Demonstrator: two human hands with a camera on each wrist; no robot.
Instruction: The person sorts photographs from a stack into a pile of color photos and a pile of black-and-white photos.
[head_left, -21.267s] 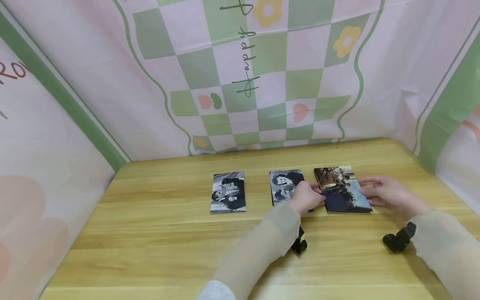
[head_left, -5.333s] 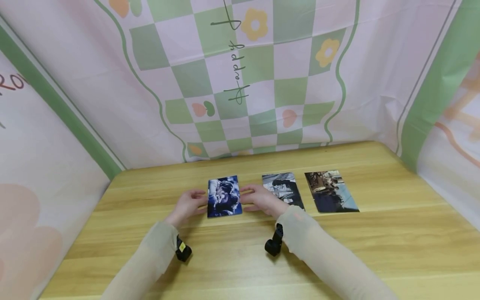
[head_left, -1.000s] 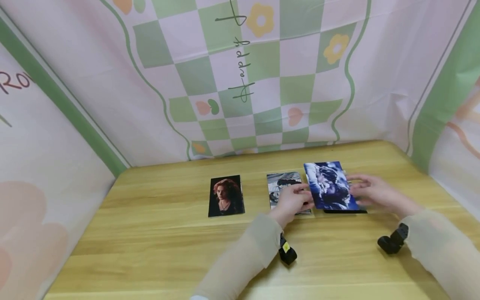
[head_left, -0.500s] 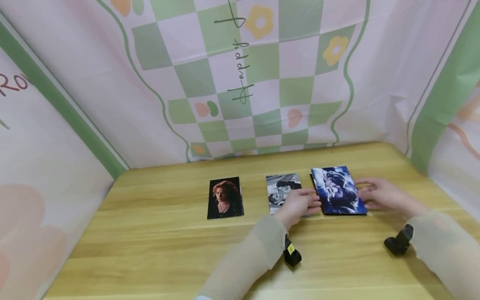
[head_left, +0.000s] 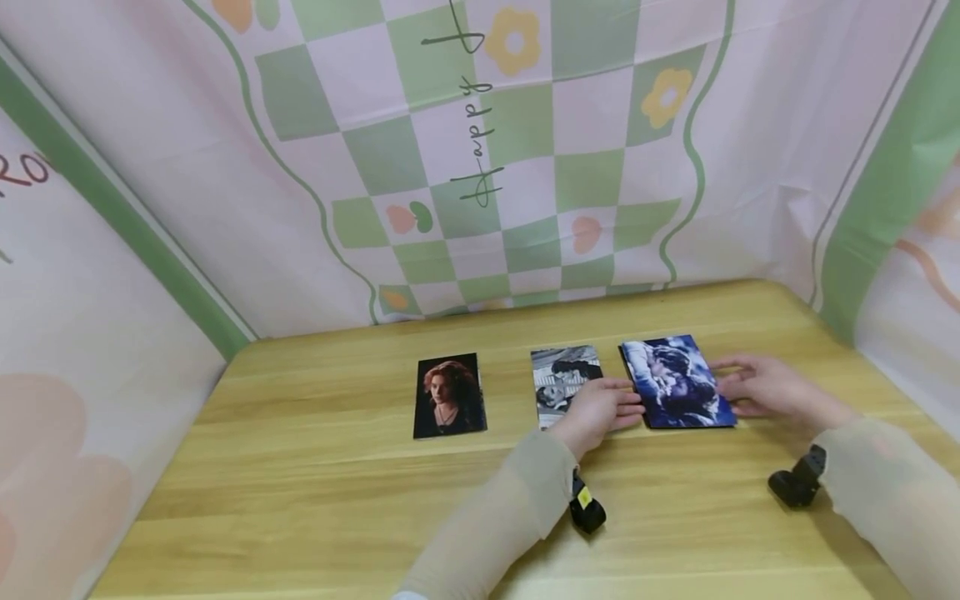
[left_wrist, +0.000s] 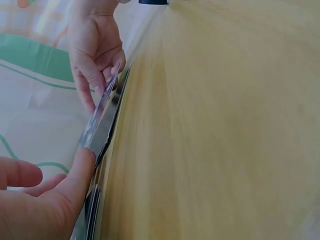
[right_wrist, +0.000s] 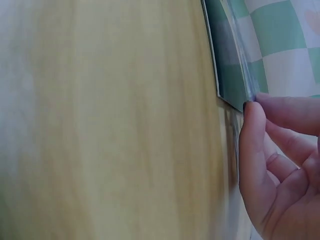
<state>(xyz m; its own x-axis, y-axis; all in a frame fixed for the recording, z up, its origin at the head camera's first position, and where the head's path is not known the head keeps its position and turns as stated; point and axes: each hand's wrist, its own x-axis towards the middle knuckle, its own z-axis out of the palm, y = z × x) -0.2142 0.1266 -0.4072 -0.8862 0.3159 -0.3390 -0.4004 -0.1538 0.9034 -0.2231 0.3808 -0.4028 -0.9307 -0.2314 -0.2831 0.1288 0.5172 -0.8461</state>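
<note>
A blue-toned photo card [head_left: 678,382] lies over a dark-edged stack at the right of the row. My left hand [head_left: 596,412] touches its left edge with fingers extended, partly covering the black-and-white photo card [head_left: 564,371] in the middle. At the opposite edge my right hand [head_left: 772,392] pinches the card between thumb and finger, as the right wrist view shows at the card's corner [right_wrist: 245,65]. In the left wrist view the upper card [left_wrist: 97,115] stands slightly apart from the dark cards [left_wrist: 112,115] below. Further left lies a portrait photo card [head_left: 450,396].
The wooden table [head_left: 300,500] runs up to a patterned curtain [head_left: 495,167] at the back, with more curtain on both sides. A black wrist camera [head_left: 587,507] sits on the left wrist, another camera [head_left: 797,483] on the right.
Both hands have lowered the blue photo card onto the right stack and lined it up there. Earlier it lay at the left, where the portrait card now shows.
</note>
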